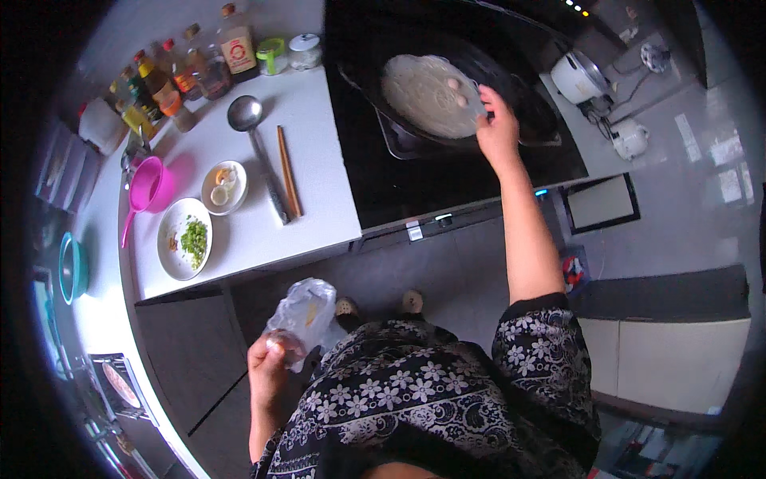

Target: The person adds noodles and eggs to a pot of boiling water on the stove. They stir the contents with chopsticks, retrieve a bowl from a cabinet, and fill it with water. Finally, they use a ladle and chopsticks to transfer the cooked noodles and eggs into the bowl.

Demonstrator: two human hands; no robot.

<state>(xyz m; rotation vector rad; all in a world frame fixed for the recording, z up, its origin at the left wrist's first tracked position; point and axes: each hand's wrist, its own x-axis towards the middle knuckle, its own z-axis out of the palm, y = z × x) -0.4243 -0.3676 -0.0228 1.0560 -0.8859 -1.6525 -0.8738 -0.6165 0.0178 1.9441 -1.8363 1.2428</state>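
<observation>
My right hand (498, 129) reaches over a dark wok (526, 114) on the black cooktop. Its thumb and fingers are apart, with nothing plainly visible between them. Pale, cloudy broth with thin noodles (422, 96) fills the wok. Two round, pinkish balls (458, 91) float close to my fingertips. Low in front of my body, my left hand (267, 365) is closed on crumpled clear plastic, which looks like part of a clear plastic bag (308, 311). A yellowish piece shows in or through the bag. My palm hides what else it may hold.
On the white counter (323, 197) lie a metal ladle (245, 114), wooden chopsticks (289, 170), a bowl of chopped green onion (185, 239), a small bowl (224, 187) and a pink dipper (149, 185). Sauce bottles (158, 87) line the back. A white rice cooker (577, 78) stands right.
</observation>
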